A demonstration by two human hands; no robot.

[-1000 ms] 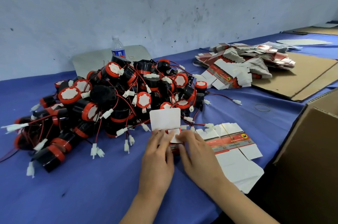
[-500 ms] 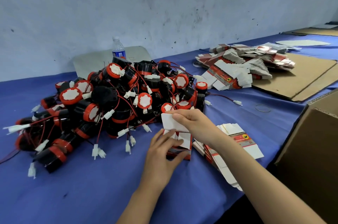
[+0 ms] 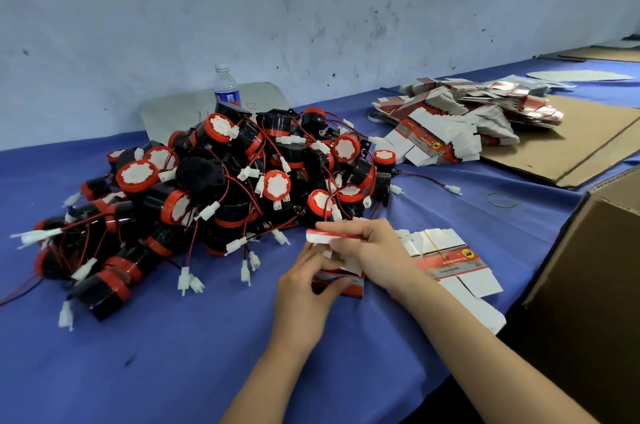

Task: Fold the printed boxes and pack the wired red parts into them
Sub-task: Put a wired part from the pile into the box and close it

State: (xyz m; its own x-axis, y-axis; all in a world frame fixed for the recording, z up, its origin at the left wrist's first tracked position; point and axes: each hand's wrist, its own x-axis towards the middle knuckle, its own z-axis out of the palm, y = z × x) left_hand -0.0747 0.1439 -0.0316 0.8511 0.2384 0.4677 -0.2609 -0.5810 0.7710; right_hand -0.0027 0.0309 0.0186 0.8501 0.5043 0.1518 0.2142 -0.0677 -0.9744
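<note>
Between the two hands, a small printed box is being folded on the blue counter. The left hand is gripping the red lower body of the box from the near side, fingers curled around it. The right hand is pinching the white top flap and is pressing it down flat over the opening; half a second ago that flap was standing more upright between the same fingers, and a second ago it was sticking straight up above both hands. Both grips are clenched on the box.

Just beyond the grip, the heap of wired red parts is lying where it was, black bodies with red caps, red wires and white plugs tangled together. Just right of the grip, partly under the right wrist, a stack of flat box blanks is resting on the counter; it is showing more of its printed face than half a second ago. Farther right and away from the grip, a larger pile of flat blanks is spreading over a cardboard sheet. A brown carton is standing at the right edge, and a rubber band is lying between it and the heap. Behind the heap, a water bottle is standing upright near the wall.
</note>
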